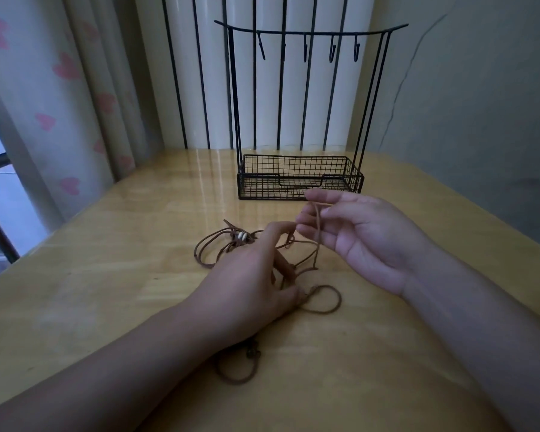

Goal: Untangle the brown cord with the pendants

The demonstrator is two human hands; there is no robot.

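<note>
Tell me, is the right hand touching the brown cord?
Touching. The head view shows the right hand pinching a raised strand of the brown cord between thumb and fingers.

single head-worn wide-angle view, aimed forward and down, table (106, 291) seen close, wire rack (300, 179) faced beyond

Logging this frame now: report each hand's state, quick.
Left hand: fingers on the brown cord on the table; grip cannot be told.
Right hand: pinches a raised strand.

Two hands: left hand (250, 275), right hand (353, 232). One tangled brown cord (321, 299) on one desk (106, 275). One black wire rack (300, 177) at twelve o'clock, bearing four hooks. Two white beads (242, 235).
</note>
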